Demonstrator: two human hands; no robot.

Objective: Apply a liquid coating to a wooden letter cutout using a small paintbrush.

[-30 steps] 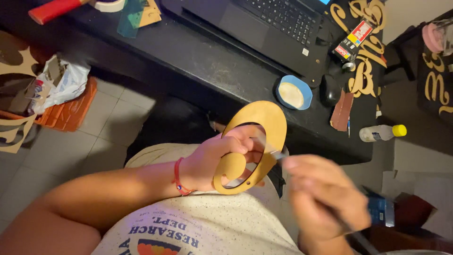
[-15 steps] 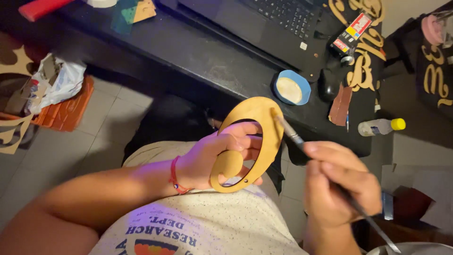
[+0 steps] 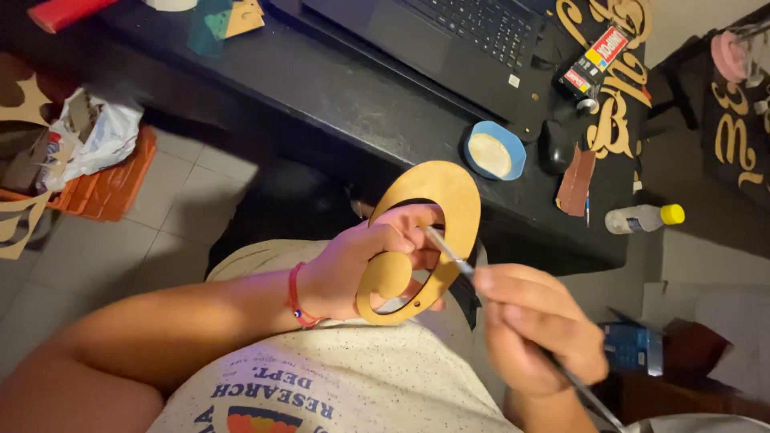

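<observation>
My left hand (image 3: 365,265) grips a flat tan wooden cut-out (image 3: 437,200), an oval loop with a curl at its lower end, held up over my lap. Fingers pass through the loop's opening. My right hand (image 3: 537,329) holds a thin paintbrush (image 3: 449,252) like a pen. The brush tip touches the inner edge of the cut-out near my left fingers. A red cord bracelet (image 3: 295,297) sits on my left wrist.
A black desk (image 3: 337,88) lies ahead with a laptop (image 3: 457,40), a small blue bowl (image 3: 493,152) of pale liquid, a glue tube (image 3: 593,60), a plastic bottle with yellow cap (image 3: 646,216) and gold-painted ornate letters (image 3: 613,120). An orange crate (image 3: 104,188) with bags stands on the tiled floor at left.
My right hand has drawn the brush a little down along the cut-out's inner edge. The left hand has tilted the cut-out slightly; both stay over my lap.
</observation>
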